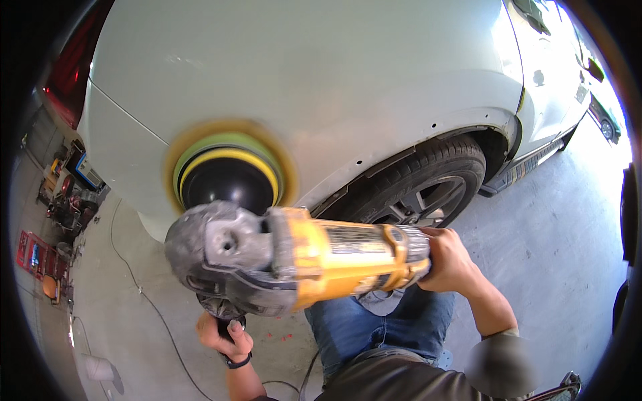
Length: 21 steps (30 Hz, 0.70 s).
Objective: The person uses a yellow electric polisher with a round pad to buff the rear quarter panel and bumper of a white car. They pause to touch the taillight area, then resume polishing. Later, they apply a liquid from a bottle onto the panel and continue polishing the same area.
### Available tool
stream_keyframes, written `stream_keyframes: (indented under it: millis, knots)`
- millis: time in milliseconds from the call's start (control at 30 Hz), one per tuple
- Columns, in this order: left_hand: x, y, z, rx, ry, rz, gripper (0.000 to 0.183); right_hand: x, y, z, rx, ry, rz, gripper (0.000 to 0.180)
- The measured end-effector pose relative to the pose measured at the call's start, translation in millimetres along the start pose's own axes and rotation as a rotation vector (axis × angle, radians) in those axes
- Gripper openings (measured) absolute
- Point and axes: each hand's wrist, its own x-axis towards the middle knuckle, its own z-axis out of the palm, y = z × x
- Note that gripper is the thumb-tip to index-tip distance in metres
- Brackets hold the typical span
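Observation:
A yellow and black rotary polisher [346, 255] spans the middle of the view, held in both my hands. My left hand [225, 337] grips its black side handle below the gear head, with the thumb raised against it. Around the rear of the yellow body, my right hand [446, 260] is closed. The round buffing pad [243, 139] is blurred at its rim and lies against the pale rear quarter panel [321, 80] of a car. A black dome-shaped backing part [225, 183] sits behind the pad. Whether the whole pad face touches the panel is hidden.
The car's rear wheel [426, 193] is right of the pad, under an arch edge with several small holes. A red tail light [77, 65] is at upper left. A cord [158, 313] crosses the concrete floor. Tools [70, 200] and a red tray [42, 255] lie far left.

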Motion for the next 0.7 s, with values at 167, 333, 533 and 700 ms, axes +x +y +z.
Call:
stream_keyframes:
  millis: [167,333,533,700]
  knots:
    - [-75.1,4.4,-60.6,0.036,-0.158,-0.120,0.054,10.0,16.6,48.1,-0.044,-0.079,-0.201,0.064]
    - [-150.0,20.0,-80.3,0.163,-0.243,-0.210,0.039,-13.1,32.6,69.2,-0.047,0.022,-0.431,0.068]
    - [-148.5,-0.9,-49.5,-0.160,-0.515,-0.394,0.033,-66.8,50.3,45.5,-0.178,0.270,-0.416,0.048]
    - [-116.3,-37.3,14.4,-0.486,-0.821,-0.414,0.029,-142.2,67.4,43.7,-0.320,0.425,-0.189,0.068]
